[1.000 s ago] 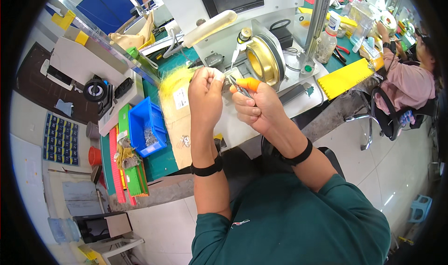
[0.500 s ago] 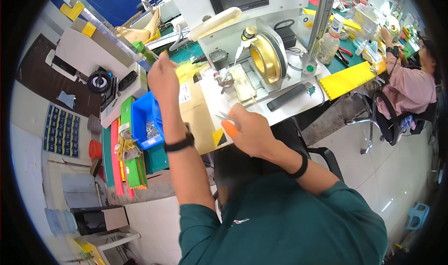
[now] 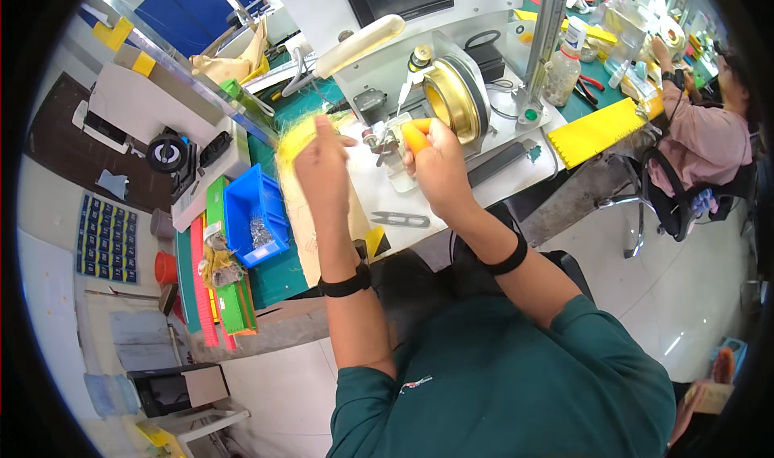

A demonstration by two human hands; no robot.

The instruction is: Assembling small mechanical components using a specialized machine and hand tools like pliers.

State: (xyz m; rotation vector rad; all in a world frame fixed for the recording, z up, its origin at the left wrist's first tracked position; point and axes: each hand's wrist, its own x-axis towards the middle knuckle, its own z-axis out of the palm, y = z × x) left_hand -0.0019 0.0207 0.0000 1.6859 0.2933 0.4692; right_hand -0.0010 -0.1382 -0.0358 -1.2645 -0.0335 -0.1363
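Observation:
My right hand (image 3: 440, 169), with orange finger cots (image 3: 417, 134) on its fingers, is raised before the machine's gold wire spool (image 3: 448, 103). Its fingers are pinched together; whatever may be between them is too small to make out. To its left, my left hand (image 3: 324, 174) hovers over brown paper, smeared by motion, its thumb pointing toward the small metal clamp (image 3: 382, 140) of the machine. A pair of metal thread snips (image 3: 401, 218) lies on the white base plate below both hands. Behind my left hand sits a tangle of fine yellow thread (image 3: 292, 147).
A blue bin (image 3: 256, 216) of small metal parts stands left, beside green and red strips (image 3: 235, 301). Upright metal post (image 3: 545, 43), clear bottle (image 3: 562, 75) and yellow strip (image 3: 597, 132) stand right. A co-worker in pink (image 3: 697, 119) sits at far right.
The snips have left my right hand and now lie on the base plate. My right hand has moved up toward the spool. My left hand has come right and lower.

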